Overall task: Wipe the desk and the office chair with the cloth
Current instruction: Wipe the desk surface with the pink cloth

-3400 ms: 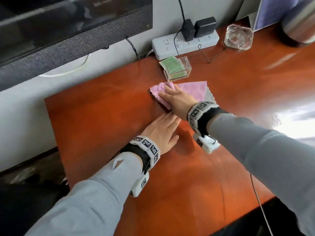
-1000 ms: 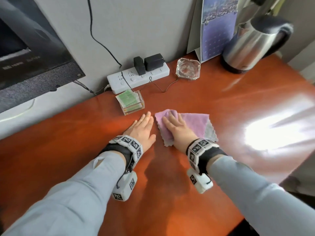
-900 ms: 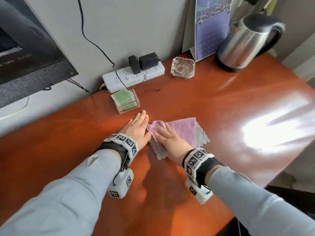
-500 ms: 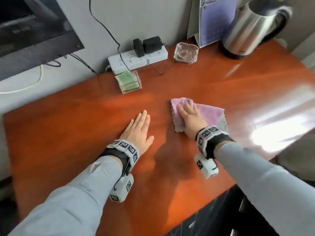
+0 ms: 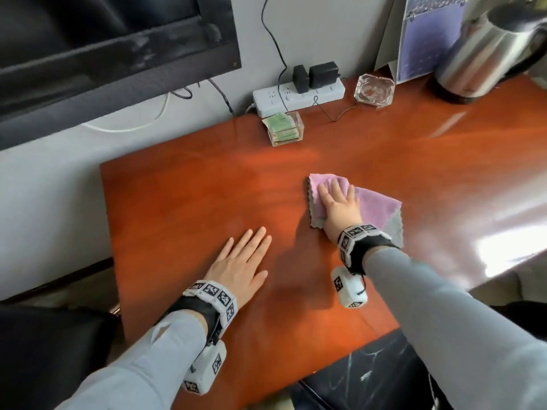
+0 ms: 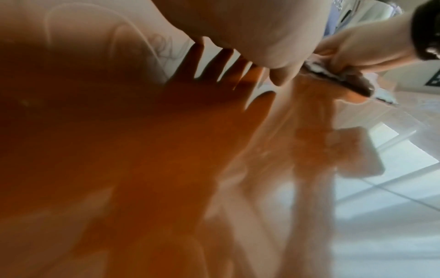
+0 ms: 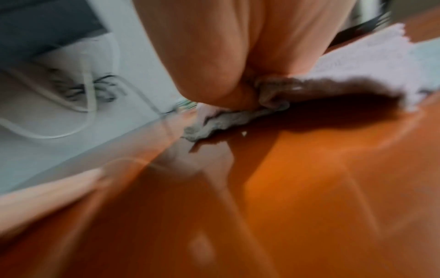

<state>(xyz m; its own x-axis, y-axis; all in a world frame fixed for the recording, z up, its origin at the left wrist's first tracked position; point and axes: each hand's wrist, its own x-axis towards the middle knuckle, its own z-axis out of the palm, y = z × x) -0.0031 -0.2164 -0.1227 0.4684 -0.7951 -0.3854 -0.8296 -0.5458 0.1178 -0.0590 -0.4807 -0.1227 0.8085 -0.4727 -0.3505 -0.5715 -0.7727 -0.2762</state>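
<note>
Cloth [image 5: 373, 205] slid right under flat right hand [image 5: 340, 208]; left hand [image 5: 239, 269] flat on desk [image 5: 183, 202]

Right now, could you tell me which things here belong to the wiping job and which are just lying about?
Part of the job:
cloth, under the right hand
desk, with the left hand flat on it

Just lying about:
power strip
glass ashtray
kettle
clear card box
</note>
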